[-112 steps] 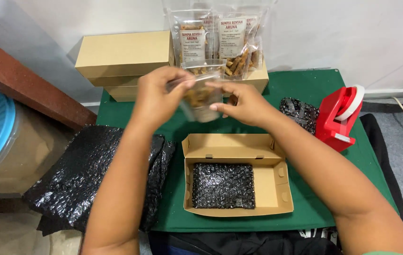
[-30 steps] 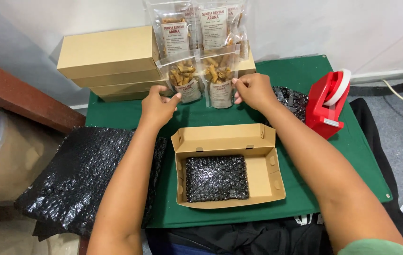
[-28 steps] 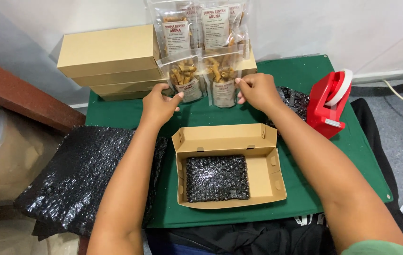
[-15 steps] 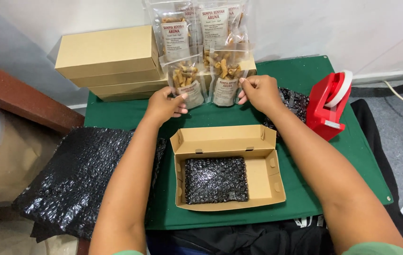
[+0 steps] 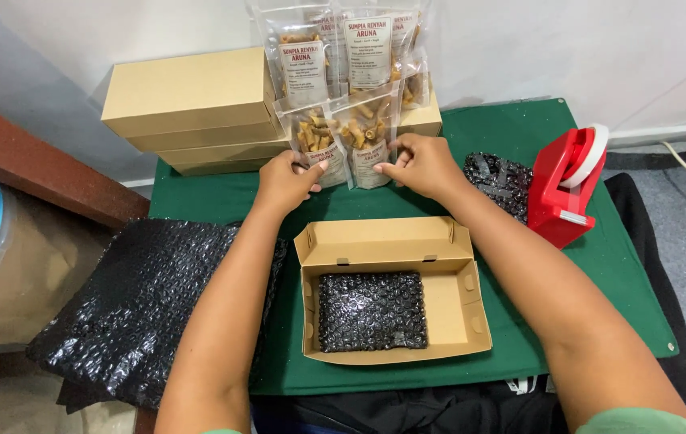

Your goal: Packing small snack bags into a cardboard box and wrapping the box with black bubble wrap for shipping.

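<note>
Head view: compared with a second ago, the two clear plastic snack pouches filled with small fried rolls have come nearer to the person and sit lower, now well in front of the leaning pouches at 12 o'clock instead of among them. They appear lifted away from the stack and on their way toward the open brown cardboard box [image 5: 391, 289] at 6 o'clock, which holds a black bubble-wrap pad [image 5: 372, 311].

The left hand [image 5: 288, 182] pinches the left clear pouch [image 5: 316, 145] at its lower edge, thumb in front, fingers curled behind. The right hand [image 5: 425, 165] grips the right clear pouch [image 5: 368, 133] the same way. Both forearms reach straight out over the green table mat [image 5: 624, 273], wrists level. A red tape dispenser [image 5: 565, 185] stands at 3 o'clock, and closed brown boxes [image 5: 190, 104] are stacked at 10 o'clock.
</note>
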